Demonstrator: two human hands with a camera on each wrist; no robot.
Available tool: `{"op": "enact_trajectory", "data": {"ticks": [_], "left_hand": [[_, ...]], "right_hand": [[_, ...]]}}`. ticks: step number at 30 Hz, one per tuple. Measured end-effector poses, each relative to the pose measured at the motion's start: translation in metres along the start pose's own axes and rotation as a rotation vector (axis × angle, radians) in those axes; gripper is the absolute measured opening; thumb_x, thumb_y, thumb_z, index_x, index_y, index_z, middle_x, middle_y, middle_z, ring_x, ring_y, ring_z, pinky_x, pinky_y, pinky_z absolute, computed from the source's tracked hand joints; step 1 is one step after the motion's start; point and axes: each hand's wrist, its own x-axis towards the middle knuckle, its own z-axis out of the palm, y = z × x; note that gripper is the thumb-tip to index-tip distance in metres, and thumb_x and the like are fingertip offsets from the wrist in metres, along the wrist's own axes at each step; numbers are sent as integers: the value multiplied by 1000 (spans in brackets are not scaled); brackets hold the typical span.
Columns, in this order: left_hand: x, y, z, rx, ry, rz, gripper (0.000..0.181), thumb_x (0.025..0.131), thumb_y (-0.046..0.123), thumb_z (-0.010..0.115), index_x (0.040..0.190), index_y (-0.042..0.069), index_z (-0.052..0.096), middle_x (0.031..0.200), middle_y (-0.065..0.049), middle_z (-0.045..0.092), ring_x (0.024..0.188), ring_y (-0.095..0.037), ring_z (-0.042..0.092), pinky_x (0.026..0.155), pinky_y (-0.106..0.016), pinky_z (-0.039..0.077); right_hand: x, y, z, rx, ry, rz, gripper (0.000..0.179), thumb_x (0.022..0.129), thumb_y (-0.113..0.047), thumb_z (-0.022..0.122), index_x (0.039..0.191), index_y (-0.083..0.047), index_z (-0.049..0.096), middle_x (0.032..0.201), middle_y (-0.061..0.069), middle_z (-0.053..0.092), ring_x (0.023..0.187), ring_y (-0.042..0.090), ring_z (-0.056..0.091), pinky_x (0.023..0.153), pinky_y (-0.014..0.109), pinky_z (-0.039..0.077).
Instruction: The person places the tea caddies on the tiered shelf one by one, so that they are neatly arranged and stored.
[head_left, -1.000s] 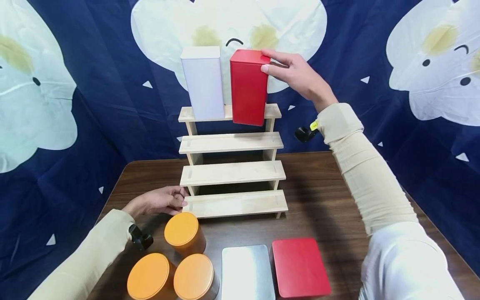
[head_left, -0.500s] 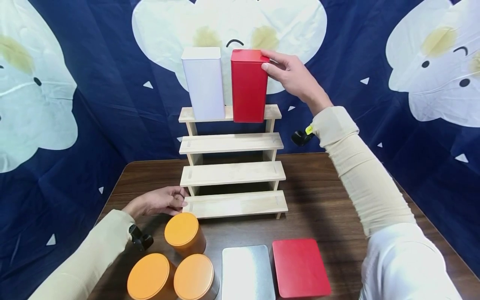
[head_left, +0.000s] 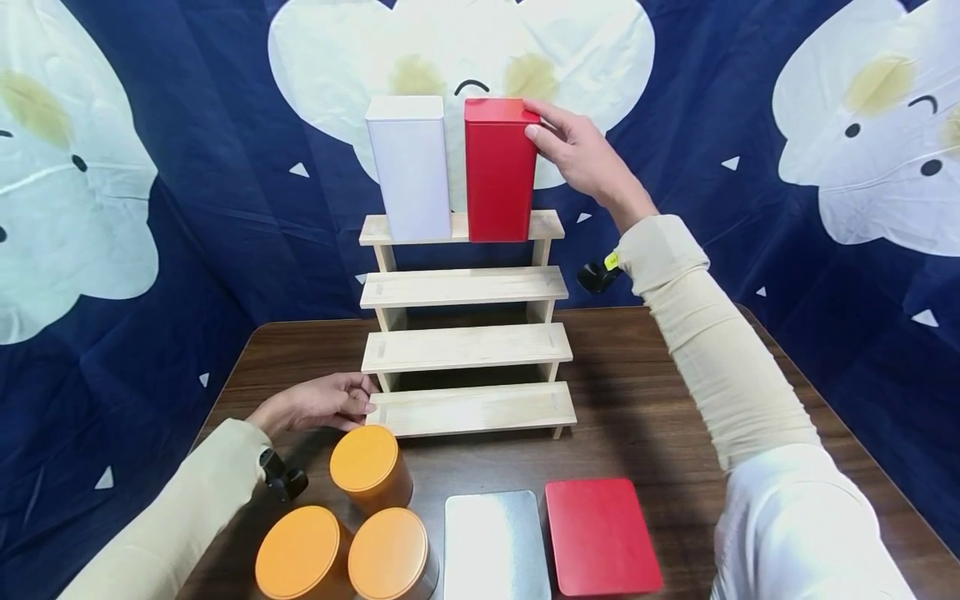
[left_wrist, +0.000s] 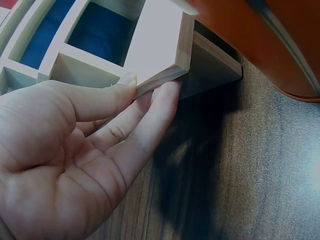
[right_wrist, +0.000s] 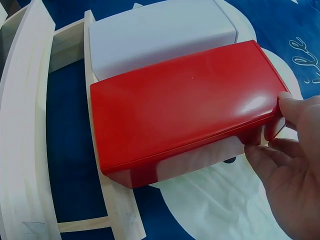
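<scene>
A tall red tin (head_left: 498, 179) stands upright on the top step of a wooden stepped rack (head_left: 465, 287), to the right of a tall white tin (head_left: 410, 179). My right hand (head_left: 588, 158) holds the red tin near its lid, thumb on the front face and fingers at the top and right side. In the right wrist view the red tin's base (right_wrist: 117, 177) meets the top board. My left hand (head_left: 318, 402) pinches the left end of the lowest step; the left wrist view shows thumb above and fingers under the board (left_wrist: 157, 45).
Several round orange tins (head_left: 365, 458) stand in front of the rack at left, one close to my left hand. A silver rectangular tin (head_left: 495, 542) and a flat red tin (head_left: 602, 536) lie at the front of the brown table (head_left: 637, 400). Blue cloth (head_left: 697, 100) hangs behind.
The tall red tin has moved slightly back and settled onto the top step, its lower edge now level with the board. My right arm shifted a little left. The left hand stays put.
</scene>
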Motion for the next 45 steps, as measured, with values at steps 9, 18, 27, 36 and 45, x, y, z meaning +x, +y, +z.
{"op": "enact_trajectory", "data": {"ticks": [9, 18, 27, 36, 45], "left_hand": [[0, 1, 0, -3, 2, -4, 26, 92, 11, 62, 109, 3, 44, 84, -6, 53, 74, -18, 54, 67, -27, 54], [-1, 2, 1, 0, -1, -5, 26, 93, 11, 61, 110, 2, 44, 84, -7, 53, 74, -18, 53, 67, -28, 54], [-1, 3, 0, 5, 9, -6, 25, 93, 11, 61, 109, 2, 44, 84, -7, 53, 74, -17, 53, 68, -28, 54], [0, 2, 1, -2, 3, -6, 25, 93, 10, 61, 109, 2, 44, 84, -7, 53, 74, -18, 53, 68, -28, 54], [-1, 2, 2, -7, 5, -10, 26, 93, 12, 61, 110, 2, 45, 85, -7, 53, 75, -19, 54, 68, -28, 55]], "right_hand": [[3, -1, 1, 8, 4, 22, 53, 102, -25, 43, 152, -21, 25, 150, 3, 39, 137, 16, 39, 111, 27, 33], [5, 1, 1, 25, 9, 14, 54, 102, -23, 42, 152, -19, 22, 152, 2, 36, 138, 15, 37, 111, 27, 33], [5, -1, 2, 42, 5, 13, 54, 102, -21, 41, 153, -18, 20, 154, 3, 32, 140, 15, 34, 111, 27, 33], [2, -1, 4, 0, 38, 43, 55, 103, -23, 40, 153, -22, 19, 156, -1, 28, 141, 13, 32, 110, 27, 34], [0, -1, 8, -12, 91, 47, 53, 102, -23, 43, 152, -23, 25, 154, -1, 32, 139, 15, 36, 109, 28, 37]]}}
